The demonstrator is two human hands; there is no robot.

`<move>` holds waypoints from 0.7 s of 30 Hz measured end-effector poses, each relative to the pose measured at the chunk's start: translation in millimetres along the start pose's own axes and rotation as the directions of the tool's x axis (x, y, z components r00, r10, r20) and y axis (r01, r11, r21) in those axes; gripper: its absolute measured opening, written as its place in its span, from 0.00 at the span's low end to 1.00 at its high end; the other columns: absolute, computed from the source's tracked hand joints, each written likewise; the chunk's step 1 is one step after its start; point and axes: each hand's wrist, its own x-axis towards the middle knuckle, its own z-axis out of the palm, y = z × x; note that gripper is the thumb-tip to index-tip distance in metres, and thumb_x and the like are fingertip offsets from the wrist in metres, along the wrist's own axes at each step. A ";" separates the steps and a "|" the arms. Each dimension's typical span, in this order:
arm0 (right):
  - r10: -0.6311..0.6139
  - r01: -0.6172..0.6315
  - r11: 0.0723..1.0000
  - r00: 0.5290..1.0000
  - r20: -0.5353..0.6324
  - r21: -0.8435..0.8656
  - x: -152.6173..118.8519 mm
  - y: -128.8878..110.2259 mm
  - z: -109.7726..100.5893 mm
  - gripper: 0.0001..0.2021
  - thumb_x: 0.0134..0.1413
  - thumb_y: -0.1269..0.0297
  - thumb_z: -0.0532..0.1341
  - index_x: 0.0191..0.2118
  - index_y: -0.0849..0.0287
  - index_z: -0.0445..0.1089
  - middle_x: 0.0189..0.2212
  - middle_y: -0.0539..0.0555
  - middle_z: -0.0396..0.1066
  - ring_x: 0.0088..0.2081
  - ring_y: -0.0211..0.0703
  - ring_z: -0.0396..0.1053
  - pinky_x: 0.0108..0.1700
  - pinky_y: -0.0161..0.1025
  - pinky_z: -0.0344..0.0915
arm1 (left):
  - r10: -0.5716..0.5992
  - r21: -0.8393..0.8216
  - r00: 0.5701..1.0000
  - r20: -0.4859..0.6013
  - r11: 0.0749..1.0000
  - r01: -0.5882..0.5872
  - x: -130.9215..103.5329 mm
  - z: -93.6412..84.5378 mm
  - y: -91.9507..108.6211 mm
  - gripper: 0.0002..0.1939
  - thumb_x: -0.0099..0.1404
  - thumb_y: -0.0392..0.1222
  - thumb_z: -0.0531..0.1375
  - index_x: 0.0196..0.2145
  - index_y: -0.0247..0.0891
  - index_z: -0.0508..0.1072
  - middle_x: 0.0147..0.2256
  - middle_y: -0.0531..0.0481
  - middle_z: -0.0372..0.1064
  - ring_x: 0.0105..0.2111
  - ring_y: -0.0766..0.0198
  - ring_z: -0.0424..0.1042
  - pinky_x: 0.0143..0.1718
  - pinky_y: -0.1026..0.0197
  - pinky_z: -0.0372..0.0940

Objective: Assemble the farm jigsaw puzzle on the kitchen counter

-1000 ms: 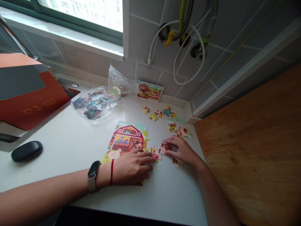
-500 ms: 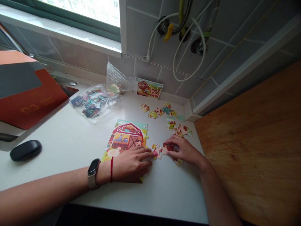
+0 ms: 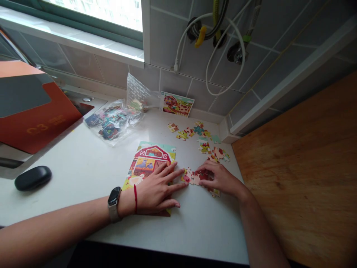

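A partly joined barn puzzle [image 3: 152,152] lies on the white table. My left hand [image 3: 158,186] rests palm down over its lower right part, fingers spread, with fingertips beside a pink-and-white cow piece [image 3: 188,176]. To the right, my right hand [image 3: 219,176] is curled with thumb and fingers round a dark red and pink piece [image 3: 200,177] that touches the cow piece. Part of that piece is hidden under the fingers. Another piece [image 3: 215,192] shows just below my right hand. Loose pieces [image 3: 204,146] lie in a group behind it.
A picture card [image 3: 177,105] leans on the tiled wall. Clear bags of puzzle pieces [image 3: 113,121] lie at the back left. A black mouse [image 3: 33,178] and an orange box [image 3: 36,108] are at the left. A wooden panel [image 3: 301,167] borders the right side.
My left hand has spread its fingers, with the thumb now apart, and covers more of the barn. My right hand and the pieces at it have shifted slightly right in view.
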 end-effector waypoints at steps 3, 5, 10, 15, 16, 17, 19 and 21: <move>-0.017 0.017 0.999 1.000 0.011 0.028 -0.3 1.3 1.2 0.15 0.55 0.66 0.72 0.49 0.53 0.82 0.42 0.55 0.74 0.43 0.46 0.73 0.47 0.42 0.71 | -0.007 0.025 1.000 0.009 1.000 0.007 0.0 0.4 1.1 0.32 0.76 0.66 0.53 0.69 0.48 0.67 0.71 0.40 0.56 0.71 0.31 0.52 0.68 0.29 0.49; -0.005 0.005 1.000 1.000 0.015 0.022 -0.8 1.2 1.2 0.16 0.54 0.66 0.72 0.50 0.52 0.82 0.43 0.55 0.73 0.45 0.47 0.73 0.49 0.43 0.71 | -0.016 0.038 1.000 0.001 0.999 0.015 -0.3 1.1 1.7 0.32 0.75 0.65 0.53 0.69 0.48 0.67 0.71 0.40 0.57 0.70 0.32 0.54 0.69 0.30 0.49; -0.003 0.003 1.000 1.000 0.017 0.016 -0.3 -2.4 2.1 0.13 0.55 0.62 0.73 0.48 0.52 0.83 0.42 0.55 0.72 0.45 0.48 0.74 0.52 0.43 0.70 | -0.019 0.037 0.999 -0.026 0.999 0.020 -1.5 2.7 2.3 0.31 0.75 0.65 0.54 0.68 0.48 0.68 0.70 0.40 0.58 0.69 0.34 0.56 0.69 0.31 0.48; 0.029 -0.028 0.999 0.999 -0.018 0.029 1.4 -5.2 7.5 0.14 0.57 0.61 0.73 0.50 0.52 0.82 0.43 0.55 0.73 0.45 0.48 0.74 0.50 0.43 0.71 | -0.018 0.049 1.000 -0.016 0.999 0.019 -2.3 3.5 2.1 0.32 0.75 0.65 0.54 0.68 0.48 0.67 0.70 0.39 0.58 0.69 0.34 0.56 0.68 0.31 0.49; 0.029 -0.029 0.999 0.999 -0.017 0.035 1.3 -4.9 8.3 0.14 0.57 0.62 0.72 0.49 0.52 0.83 0.43 0.56 0.74 0.45 0.48 0.74 0.51 0.43 0.71 | -0.017 0.049 1.000 -0.011 0.999 0.017 -2.3 3.5 2.0 0.32 0.75 0.65 0.54 0.68 0.48 0.67 0.70 0.39 0.58 0.69 0.34 0.56 0.68 0.30 0.49; 0.026 -0.026 0.999 1.000 -0.013 0.039 1.1 -4.2 8.9 0.13 0.58 0.62 0.72 0.48 0.52 0.83 0.43 0.55 0.74 0.45 0.47 0.74 0.51 0.43 0.71 | -0.017 0.046 1.000 -0.009 0.999 0.018 -2.3 3.6 2.0 0.32 0.75 0.65 0.54 0.68 0.48 0.67 0.70 0.39 0.57 0.69 0.33 0.55 0.68 0.30 0.49; 0.023 -0.022 0.999 1.000 -0.012 0.040 0.6 -2.3 9.6 0.11 0.58 0.62 0.72 0.47 0.52 0.84 0.42 0.55 0.74 0.45 0.48 0.74 0.52 0.43 0.71 | -0.019 0.035 1.000 -0.011 0.999 0.019 -2.2 3.8 1.9 0.32 0.75 0.65 0.54 0.68 0.47 0.67 0.71 0.39 0.57 0.69 0.33 0.55 0.69 0.30 0.49; 0.025 -0.025 0.999 0.999 -0.020 0.039 0.6 -0.3 10.4 0.10 0.60 0.62 0.71 0.47 0.51 0.84 0.42 0.55 0.74 0.45 0.48 0.74 0.51 0.43 0.71 | -0.020 0.026 1.000 -0.014 0.999 0.020 -2.0 3.9 1.8 0.32 0.75 0.65 0.54 0.68 0.47 0.67 0.71 0.39 0.57 0.69 0.33 0.55 0.69 0.30 0.48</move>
